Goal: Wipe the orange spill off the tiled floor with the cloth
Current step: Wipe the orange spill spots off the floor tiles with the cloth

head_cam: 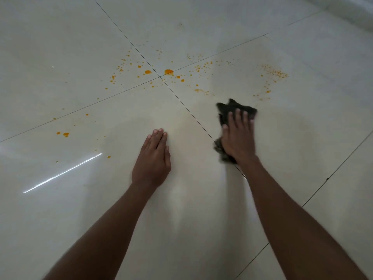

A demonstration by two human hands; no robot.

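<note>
The right hand [238, 138] lies flat, fingers spread, pressing the dark cloth [236, 116] against the tiled floor [302, 138]; it pins the cloth with the palm and does not clench it, probably so that a broad patch of fabric meets the tile. The cloth is bunched, and its long axis runs from near to far under the hand, with its ragged far edge pointing toward the orange spill [168, 72]. The spill is scattered as drops around the crossing of the grout lines [161, 76], far and left of the cloth, with finer specks far and right. The left hand [153, 158] rests open and empty on the floor, fingers together, seemingly propping up the person's weight while leaning forward.
</note>
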